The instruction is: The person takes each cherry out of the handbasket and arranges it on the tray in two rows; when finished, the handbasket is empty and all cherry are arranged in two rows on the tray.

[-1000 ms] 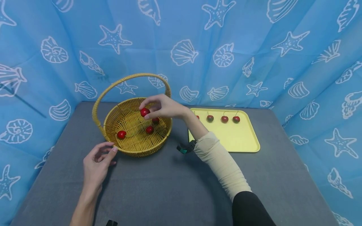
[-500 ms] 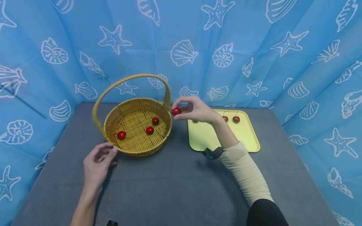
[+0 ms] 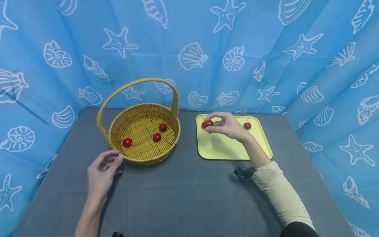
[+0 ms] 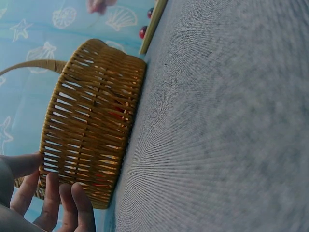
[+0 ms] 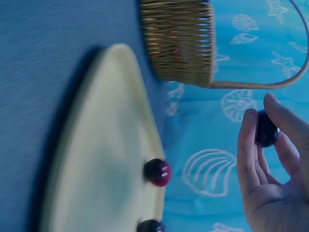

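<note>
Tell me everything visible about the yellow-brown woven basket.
The yellow-brown, round woven basket looks like wicker, with an open top, narrow gaps between its side strands, and one tall arched handle spanning the rim. It stands upright on the grey cloth, left of the pale yellow rectangular tray in the head view. Three glossy red cherries lie inside. The person's left hand pinches its near-left rim near the handle's base.

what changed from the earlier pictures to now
The right hand, pinching a cherry throughout, moved rightward from over the basket to over the yellow tray. Three basket cherries and the left hand at the rim stayed put.
</note>
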{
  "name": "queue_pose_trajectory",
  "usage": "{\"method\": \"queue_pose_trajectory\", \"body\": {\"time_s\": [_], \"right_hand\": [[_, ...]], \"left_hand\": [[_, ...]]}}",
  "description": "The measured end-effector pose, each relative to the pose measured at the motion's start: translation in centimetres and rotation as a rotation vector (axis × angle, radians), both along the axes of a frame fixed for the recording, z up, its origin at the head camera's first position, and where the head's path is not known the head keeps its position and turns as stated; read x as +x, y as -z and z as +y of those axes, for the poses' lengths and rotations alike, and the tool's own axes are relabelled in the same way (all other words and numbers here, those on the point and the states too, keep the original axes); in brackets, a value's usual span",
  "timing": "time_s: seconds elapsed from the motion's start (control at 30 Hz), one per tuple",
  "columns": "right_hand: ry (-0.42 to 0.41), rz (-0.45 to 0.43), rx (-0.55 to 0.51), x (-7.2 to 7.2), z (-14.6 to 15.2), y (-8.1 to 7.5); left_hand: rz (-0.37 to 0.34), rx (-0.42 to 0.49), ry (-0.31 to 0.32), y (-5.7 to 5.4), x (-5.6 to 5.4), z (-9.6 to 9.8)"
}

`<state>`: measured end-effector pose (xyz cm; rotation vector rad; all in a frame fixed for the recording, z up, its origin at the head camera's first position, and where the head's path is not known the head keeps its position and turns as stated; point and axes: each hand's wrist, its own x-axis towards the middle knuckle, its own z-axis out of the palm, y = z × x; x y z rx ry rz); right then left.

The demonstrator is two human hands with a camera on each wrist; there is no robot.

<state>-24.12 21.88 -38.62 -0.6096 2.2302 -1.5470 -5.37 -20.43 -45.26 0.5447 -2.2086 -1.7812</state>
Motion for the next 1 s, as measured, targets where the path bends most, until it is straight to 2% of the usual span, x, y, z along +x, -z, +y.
{"method": "queue_pose_trajectory", "body": {"time_s": [0.17, 0.47, 0.57, 0.8, 1.0], "right_hand": [[0.033, 0.027, 0.092, 0.6, 1.2, 1.4], [-0.012, -0.014, 0.154, 1.1, 1.3, 3.5], [-0.020, 0.012, 0.186, 1.1, 1.2, 4.2], [-0.052, 0.144, 0.289, 1.0, 1.1, 5.5], [-0.075, 0.146, 0.287, 0.8, 0.8, 5.8]], "left_hand": [[0.014, 0.023, 0.003, 0.0, 0.0, -0.1], [-0.005, -0.007, 0.000, -0.1, 0.0, 0.0], [-0.007, -0.009, 0.000, -0.1, 0.0, 0.0], [-0.009, -0.010, 0.000, -0.1, -0.1, 0.0], [-0.014, -0.026, -0.004, -0.1, 0.0, 0.0]]}}
